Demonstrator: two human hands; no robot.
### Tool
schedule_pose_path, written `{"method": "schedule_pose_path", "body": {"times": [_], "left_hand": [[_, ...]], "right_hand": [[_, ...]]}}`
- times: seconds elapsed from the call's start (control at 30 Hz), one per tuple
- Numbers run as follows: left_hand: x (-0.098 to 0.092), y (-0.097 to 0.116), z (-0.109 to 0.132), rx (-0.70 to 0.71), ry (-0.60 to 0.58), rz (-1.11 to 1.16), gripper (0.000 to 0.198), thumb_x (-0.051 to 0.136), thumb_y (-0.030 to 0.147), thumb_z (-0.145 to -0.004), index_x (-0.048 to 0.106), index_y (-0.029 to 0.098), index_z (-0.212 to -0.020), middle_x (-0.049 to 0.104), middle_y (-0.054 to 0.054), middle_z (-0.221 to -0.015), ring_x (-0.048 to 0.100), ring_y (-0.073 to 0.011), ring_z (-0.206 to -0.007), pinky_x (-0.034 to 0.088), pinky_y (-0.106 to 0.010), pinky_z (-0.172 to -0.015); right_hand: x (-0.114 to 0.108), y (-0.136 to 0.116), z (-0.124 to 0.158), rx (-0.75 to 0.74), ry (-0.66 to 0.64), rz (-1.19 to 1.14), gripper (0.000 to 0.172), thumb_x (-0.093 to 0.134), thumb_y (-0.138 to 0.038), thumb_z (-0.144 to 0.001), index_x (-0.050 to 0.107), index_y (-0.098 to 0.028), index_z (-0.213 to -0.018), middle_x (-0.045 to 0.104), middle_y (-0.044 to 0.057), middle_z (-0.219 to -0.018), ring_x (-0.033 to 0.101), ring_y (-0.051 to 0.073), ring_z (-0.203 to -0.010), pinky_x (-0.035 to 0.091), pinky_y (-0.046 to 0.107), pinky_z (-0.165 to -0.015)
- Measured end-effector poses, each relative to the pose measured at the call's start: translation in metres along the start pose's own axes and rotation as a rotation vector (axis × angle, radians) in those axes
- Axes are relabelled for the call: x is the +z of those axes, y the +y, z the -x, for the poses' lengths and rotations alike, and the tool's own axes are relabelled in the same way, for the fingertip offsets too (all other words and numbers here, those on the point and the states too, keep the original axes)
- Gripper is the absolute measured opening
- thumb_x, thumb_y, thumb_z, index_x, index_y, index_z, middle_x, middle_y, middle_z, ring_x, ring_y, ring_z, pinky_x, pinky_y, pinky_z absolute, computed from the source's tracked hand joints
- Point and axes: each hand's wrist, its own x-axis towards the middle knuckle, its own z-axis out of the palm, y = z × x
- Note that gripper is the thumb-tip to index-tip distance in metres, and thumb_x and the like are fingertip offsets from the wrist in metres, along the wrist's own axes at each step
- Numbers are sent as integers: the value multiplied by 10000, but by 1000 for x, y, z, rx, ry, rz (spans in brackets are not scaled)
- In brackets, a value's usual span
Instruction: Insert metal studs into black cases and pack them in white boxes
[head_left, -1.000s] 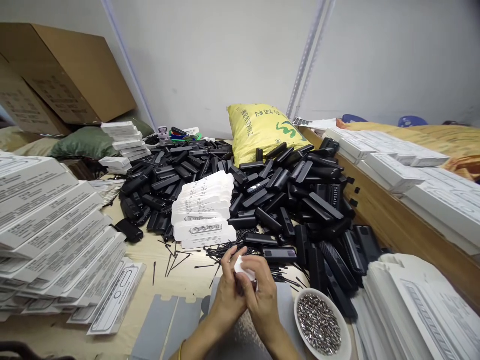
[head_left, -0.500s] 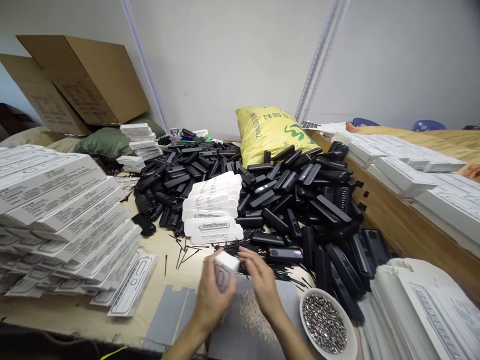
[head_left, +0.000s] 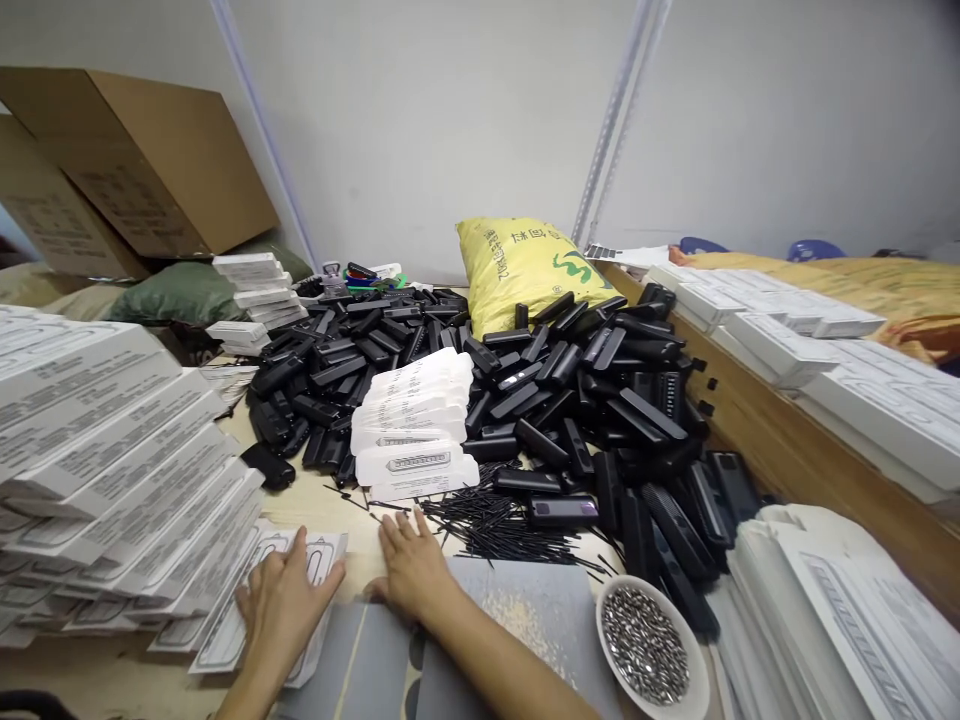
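My left hand [head_left: 283, 600] lies with fingers spread on a flat white printed box [head_left: 321, 560] at the right edge of the stacked white boxes [head_left: 97, 430]. My right hand [head_left: 411, 568] is palm down on the table, its fingers apart, just left of a pile of thin black sticks [head_left: 510, 525]. Above it are overlapping flat white cartons [head_left: 416, 462]. Grey sheets [head_left: 375, 655] lie beneath and beside my wrists. A grey board [head_left: 592, 620] with pale crumbs is under my right forearm.
A white bowl of small metal parts [head_left: 645, 645] stands at right, beside stacked flat cartons [head_left: 832, 600]. Black devices [head_left: 555, 400] are heaped behind, before a yellow sack [head_left: 525, 265]. A wooden ledge [head_left: 750, 400] bears more white boxes; a cardboard box [head_left: 165, 160] is back left.
Both hands have moved left. The small white box held in my left hand is now down beside the stack, and my right hand has come down onto the table. The view has shifted slightly right.
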Motion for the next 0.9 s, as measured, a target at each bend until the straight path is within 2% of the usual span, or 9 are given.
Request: {"method": "schedule_pose_path", "body": {"times": [0.07,0.17,0.27,0.37,0.5,0.6,0.7,0.8,0.9], "left_hand": [[12,-6,0,-14,12,-21,653,394,447,-808,484,63,-1328,523,-229,-1109,470,-413,-1096,350,-531,-917],[24,-15,-2,43,152,13,572,384,321,-825,463,87,-1341,384,-260,-1298,346,-432,-1239,304,-586,-959],[27,0,-8,209,257,172,535,379,305,-830,481,101,-1314,357,-247,-1344,327,-414,-1278,269,-610,-1013],[23,55,-11,426,166,475,430,391,328,-844,573,165,-1198,491,-169,-1240,447,-333,-1200,348,-517,-1029],[13,168,-11,744,-132,718,375,358,249,-886,582,206,-1183,567,-112,-1190,502,-253,-1154,381,-438,-1022],[14,242,-15,898,-263,712,384,470,177,-826,593,214,-1188,596,-105,-1193,507,-263,-1144,369,-433,-1015],[23,281,-30,942,-372,692,411,652,123,-662,667,230,-1059,660,-87,-1079,565,-288,-1041,411,-432,-955],[28,287,-45,950,-455,726,378,726,118,-567,702,226,-928,686,-63,-968,599,-272,-947,455,-390,-897],[18,271,-47,909,-446,837,396,702,158,-630,676,212,-1021,669,-79,-1048,576,-272,-1033,417,-410,-970]], "right_hand": [[-11,22,25,103,44,-30,658,446,-456,-923,389,4,-1390,376,185,-1466,276,285,-1402,94,474,-1185],[-30,50,64,225,206,-129,536,458,-423,-929,504,-67,-1328,496,159,-1393,361,276,-1361,155,477,-1169],[-48,78,117,344,440,-238,339,485,-310,-917,617,-177,-1199,631,100,-1247,531,262,-1201,342,448,-1071],[-54,105,186,510,606,-321,259,432,-304,-922,672,-209,-946,708,79,-933,640,240,-902,494,367,-810],[-36,127,257,651,623,-291,178,468,-254,-859,638,-235,-808,685,57,-817,641,231,-777,484,330,-706],[-19,129,271,677,623,-198,156,484,-179,-782,625,-237,-751,665,60,-803,627,247,-802,478,348,-722],[-13,127,269,664,650,-191,159,472,-176,-782,595,-235,-699,631,56,-750,609,238,-763,480,350,-704],[-19,126,270,640,715,-294,158,491,-231,-806,583,-235,-678,626,50,-717,602,232,-719,484,350,-679],[-31,120,269,685,817,-541,165,540,-330,-829,611,-223,-726,658,55,-749,616,223,-705,491,334,-658]]}}
